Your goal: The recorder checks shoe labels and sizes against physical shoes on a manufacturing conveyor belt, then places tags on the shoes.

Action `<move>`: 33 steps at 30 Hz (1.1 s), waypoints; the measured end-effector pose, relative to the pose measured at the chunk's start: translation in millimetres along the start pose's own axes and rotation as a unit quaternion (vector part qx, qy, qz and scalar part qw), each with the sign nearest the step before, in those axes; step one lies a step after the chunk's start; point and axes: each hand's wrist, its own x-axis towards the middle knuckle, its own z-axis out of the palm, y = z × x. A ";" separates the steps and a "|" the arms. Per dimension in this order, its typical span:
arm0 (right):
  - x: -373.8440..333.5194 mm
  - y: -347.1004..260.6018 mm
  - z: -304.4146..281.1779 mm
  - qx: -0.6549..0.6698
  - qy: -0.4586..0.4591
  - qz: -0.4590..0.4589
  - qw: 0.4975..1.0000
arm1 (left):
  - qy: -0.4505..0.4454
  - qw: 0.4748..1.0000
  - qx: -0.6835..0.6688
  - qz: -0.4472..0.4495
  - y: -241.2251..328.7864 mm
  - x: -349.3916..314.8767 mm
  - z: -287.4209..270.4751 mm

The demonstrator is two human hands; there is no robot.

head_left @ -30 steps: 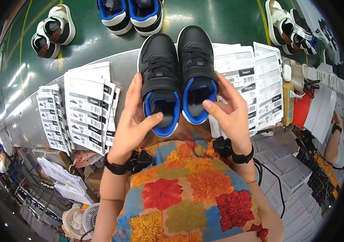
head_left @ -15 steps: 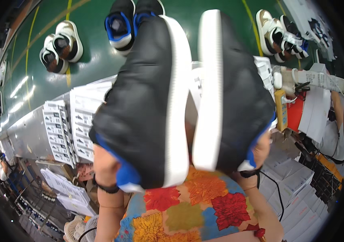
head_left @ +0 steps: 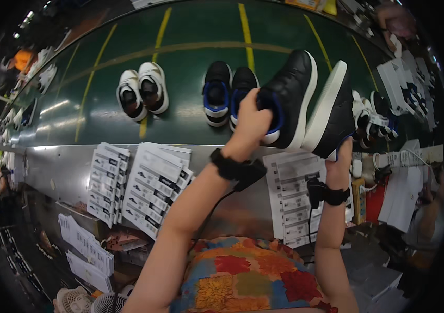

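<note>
My left hand [head_left: 253, 121] grips a black sneaker [head_left: 294, 86] with a white sole and blue lining at its heel opening, fingers partly inside the shoe. The matching sneaker [head_left: 340, 112] is in my right hand [head_left: 341, 159], tilted on its side with its white sole turned toward the first. Most of the right fingers are hidden inside or behind the heel. Both shoes are over the near edge of the green surface, toes pointing away. Just left of them stands a similar pair of black shoes [head_left: 217, 87] with blue lining; my left hand partly covers its right shoe.
White and brown sneakers [head_left: 152, 88] stand on the green belt-like surface [head_left: 190, 62] with yellow lines. More shoes [head_left: 378, 117] cluster at right. Printed label sheets [head_left: 108, 182] lie on the metal ledge [head_left: 50, 169]. A yellow power strip [head_left: 358, 198] and cables are at lower right.
Both hands have carried the black sneakers away from me and rightward, from close up to over the green surface. The head view has shifted, showing more of the surface.
</note>
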 end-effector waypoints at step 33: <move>-175.1 -1.4 248.5 -0.235 -0.384 -0.055 0.891 | 0.150 0.771 0.617 -0.046 -1.7 -261.0 -216.9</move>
